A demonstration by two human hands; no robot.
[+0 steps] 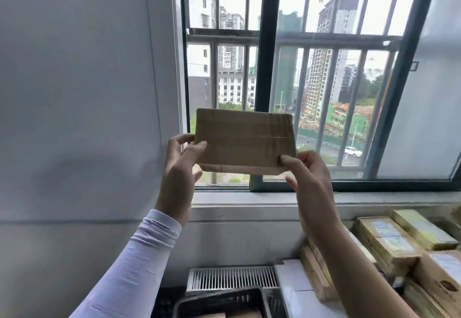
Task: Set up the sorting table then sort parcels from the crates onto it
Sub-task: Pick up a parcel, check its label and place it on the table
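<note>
I hold a flat brown cardboard parcel [243, 140] up at chest height in front of the barred window. My left hand [180, 165] grips its lower left corner, thumb on the near face and fingers behind. At the lower right corner my right hand [309, 180] pinches the parcel the same way. The near face of the parcel is plain, with tape seams and no label in sight. Below, at the bottom edge, a dark plastic crate [222, 302] shows brown parcels inside.
Several taped cardboard parcels [389, 240] with pale labels lie stacked at the lower right under the window sill [249, 205]. A white slatted vent [232, 277] sits behind the crate. A grey wall fills the left side.
</note>
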